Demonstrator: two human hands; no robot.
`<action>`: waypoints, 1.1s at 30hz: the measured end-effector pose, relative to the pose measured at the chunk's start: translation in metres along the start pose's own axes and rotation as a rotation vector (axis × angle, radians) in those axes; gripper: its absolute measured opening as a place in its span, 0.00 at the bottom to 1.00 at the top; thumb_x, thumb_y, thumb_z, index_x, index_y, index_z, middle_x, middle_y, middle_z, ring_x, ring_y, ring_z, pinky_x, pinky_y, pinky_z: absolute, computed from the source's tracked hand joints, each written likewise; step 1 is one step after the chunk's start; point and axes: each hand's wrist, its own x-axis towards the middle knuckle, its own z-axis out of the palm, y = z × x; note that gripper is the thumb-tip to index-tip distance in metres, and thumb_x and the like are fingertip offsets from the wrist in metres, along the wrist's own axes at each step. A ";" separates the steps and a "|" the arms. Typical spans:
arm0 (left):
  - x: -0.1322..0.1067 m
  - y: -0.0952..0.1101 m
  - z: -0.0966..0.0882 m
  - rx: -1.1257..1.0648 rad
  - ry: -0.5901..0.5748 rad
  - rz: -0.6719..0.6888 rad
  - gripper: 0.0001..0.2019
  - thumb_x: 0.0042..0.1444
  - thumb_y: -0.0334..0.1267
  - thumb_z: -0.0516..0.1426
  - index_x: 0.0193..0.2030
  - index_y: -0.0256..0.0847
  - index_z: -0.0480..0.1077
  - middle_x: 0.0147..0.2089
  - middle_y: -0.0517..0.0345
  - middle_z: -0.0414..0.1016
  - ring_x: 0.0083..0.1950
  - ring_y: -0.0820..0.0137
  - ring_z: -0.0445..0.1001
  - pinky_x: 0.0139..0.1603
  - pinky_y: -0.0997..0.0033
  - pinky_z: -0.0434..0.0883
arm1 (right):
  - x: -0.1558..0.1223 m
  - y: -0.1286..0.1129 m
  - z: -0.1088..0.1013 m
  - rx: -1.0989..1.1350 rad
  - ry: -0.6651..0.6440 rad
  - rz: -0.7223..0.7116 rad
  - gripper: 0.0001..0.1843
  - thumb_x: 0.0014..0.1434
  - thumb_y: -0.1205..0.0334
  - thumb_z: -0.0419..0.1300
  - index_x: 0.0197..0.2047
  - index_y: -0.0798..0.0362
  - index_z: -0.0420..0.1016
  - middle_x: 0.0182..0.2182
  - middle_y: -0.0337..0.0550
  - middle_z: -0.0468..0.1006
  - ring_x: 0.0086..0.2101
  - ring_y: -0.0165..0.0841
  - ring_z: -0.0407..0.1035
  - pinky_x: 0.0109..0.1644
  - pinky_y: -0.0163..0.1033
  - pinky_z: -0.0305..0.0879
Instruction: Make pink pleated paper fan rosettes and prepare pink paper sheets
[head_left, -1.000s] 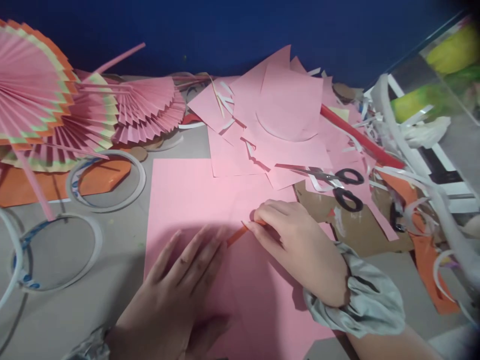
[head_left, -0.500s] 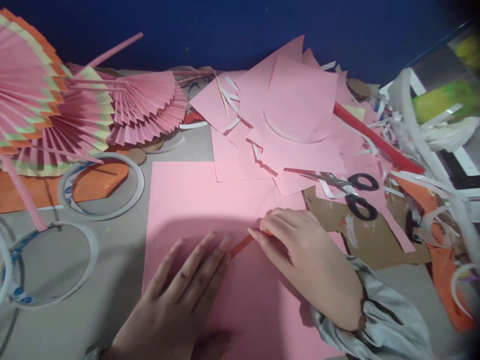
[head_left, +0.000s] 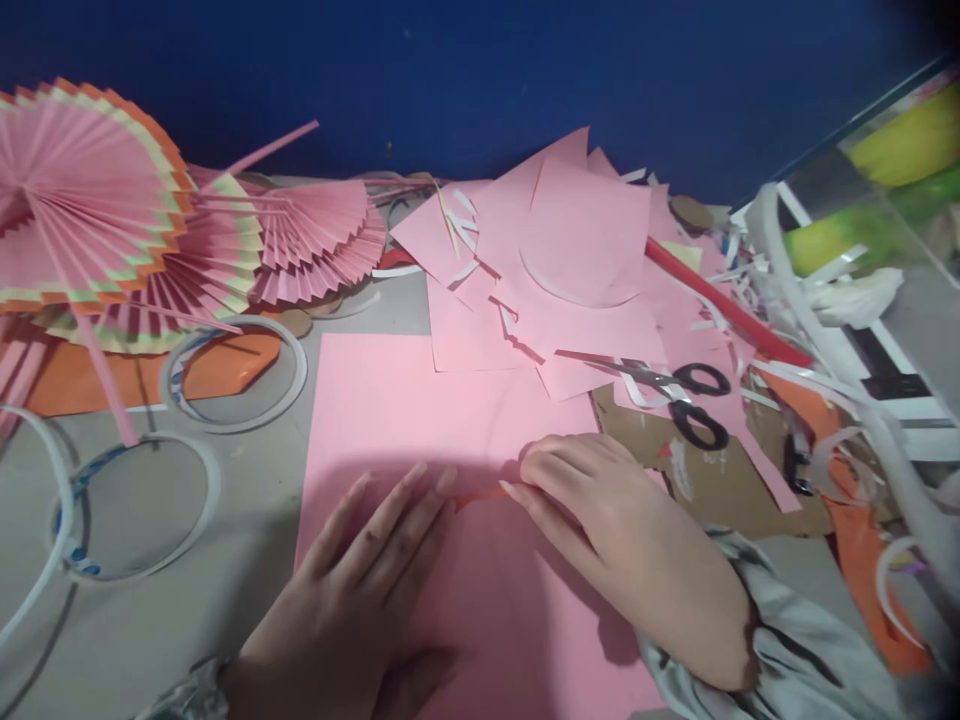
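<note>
A large pink paper sheet lies flat on the grey table in front of me. My left hand rests flat on it, fingers stretched out and pressing the sheet down. My right hand lies just to the right, its fingers pinched round a thin orange stick that lies on the sheet between the two hands. Only a short piece of the stick shows. A grey ruffled cuff covers my right wrist.
Black-handled scissors lie on pink paper offcuts behind my right hand. Pleated pink paper fans fill the back left. White rings lie on the left. A red rod, brown cardboard and white strips crowd the right.
The orange stick has tipped from slanted to nearly level and less of it shows. Both hands stay on the sheet; the view has shifted slightly.
</note>
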 end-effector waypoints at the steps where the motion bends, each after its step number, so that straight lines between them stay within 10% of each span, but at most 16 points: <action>1: -0.001 0.000 0.000 0.018 0.003 0.006 0.34 0.56 0.56 0.48 0.63 0.33 0.56 0.67 0.52 0.51 0.68 0.60 0.45 0.67 0.58 0.38 | 0.000 -0.001 0.000 -0.005 0.000 0.002 0.09 0.63 0.62 0.49 0.31 0.51 0.64 0.30 0.38 0.70 0.33 0.33 0.63 0.41 0.43 0.56; 13: -0.020 0.001 -0.011 0.159 0.057 -0.177 0.36 0.56 0.59 0.46 0.64 0.35 0.53 0.68 0.51 0.49 0.68 0.56 0.47 0.66 0.54 0.43 | 0.026 -0.026 0.006 0.043 -0.023 -0.093 0.11 0.64 0.62 0.47 0.31 0.53 0.64 0.28 0.40 0.70 0.31 0.31 0.65 0.36 0.37 0.58; 24: -0.087 -0.003 -0.010 0.171 0.020 -0.328 0.35 0.56 0.58 0.47 0.66 0.41 0.50 0.69 0.56 0.46 0.69 0.58 0.44 0.67 0.57 0.39 | 0.050 -0.068 0.030 0.071 -0.066 -0.313 0.11 0.63 0.64 0.48 0.28 0.53 0.61 0.26 0.38 0.68 0.29 0.29 0.62 0.35 0.36 0.57; 33: -0.066 -0.007 -0.013 0.065 0.048 -0.245 0.43 0.49 0.63 0.50 0.65 0.37 0.50 0.69 0.49 0.44 0.68 0.55 0.44 0.66 0.55 0.40 | 0.041 -0.057 0.030 0.111 -0.035 -0.283 0.10 0.62 0.65 0.49 0.28 0.52 0.62 0.28 0.39 0.68 0.31 0.30 0.61 0.37 0.38 0.59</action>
